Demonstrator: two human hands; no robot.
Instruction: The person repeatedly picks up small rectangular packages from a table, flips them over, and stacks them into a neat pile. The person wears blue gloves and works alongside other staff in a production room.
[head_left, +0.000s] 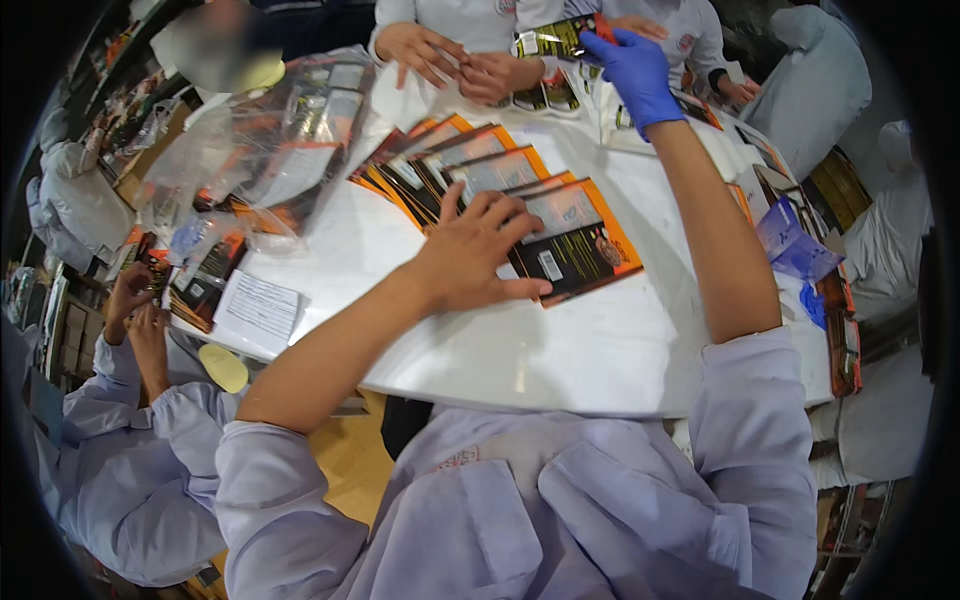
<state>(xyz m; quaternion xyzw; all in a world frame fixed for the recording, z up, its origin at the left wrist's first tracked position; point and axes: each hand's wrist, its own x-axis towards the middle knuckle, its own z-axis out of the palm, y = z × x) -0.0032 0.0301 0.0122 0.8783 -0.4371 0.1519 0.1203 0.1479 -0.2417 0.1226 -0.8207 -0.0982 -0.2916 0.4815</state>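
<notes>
My bare left hand (476, 251) lies with fingers spread over a fanned row of flat printed pouches (581, 251), black and orange with a clear window. The nearest pouch shows a barcode and rests partly under my thumb. At the table's far side, my right hand (637, 75), in a blue glove, pinches a similar printed pouch (553, 39) by one end, above the tabletop. Just left of that pouch are the bare hands of a co-worker (480, 71), with a few small dark packets (551, 91) beside them.
On the white table (540, 360), a large clear plastic bag (262, 165) of pouches lies left. A printed paper slip (259, 307) sits near another worker's hands (142, 307). Along the right edge are stacked pouches (844, 352) and a purple packet (796, 238).
</notes>
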